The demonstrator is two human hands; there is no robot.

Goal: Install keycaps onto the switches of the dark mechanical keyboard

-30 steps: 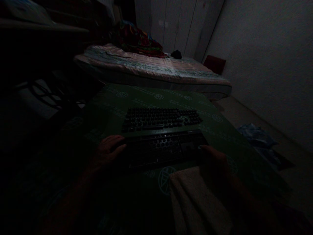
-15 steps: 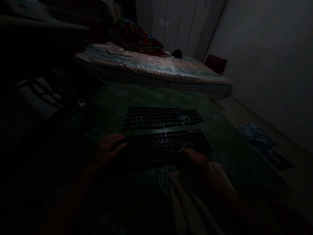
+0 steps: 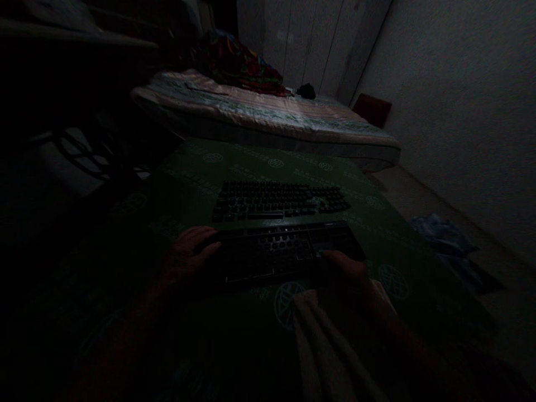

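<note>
A black keyboard frame (image 3: 268,254), its key positions bare of caps, lies across the green table sheet in front of me. My left hand (image 3: 195,248) grips its left end, thumb along the top and fingers on the far edge. Over the right part of the frame is my right hand (image 3: 343,265), closed on a pale cloth (image 3: 322,340) that hangs down toward me. Its fingertips press on the number-pad side, though darkness hides most of the fingers. Just beyond the frame, loose black keycaps (image 3: 268,200) are laid out in rows in keyboard order.
The green printed sheet (image 3: 393,234) covers the table. Past its far edge stands a bed (image 3: 268,114) with a red patterned blanket (image 3: 243,67). Crumpled bluish fabric (image 3: 444,234) lies on the floor at right. A dark sewing-machine stand (image 3: 84,156) is at left.
My right hand has slid a little to the right along the keyboard frame with the cloth. My left hand keeps its grip on the left end.
</note>
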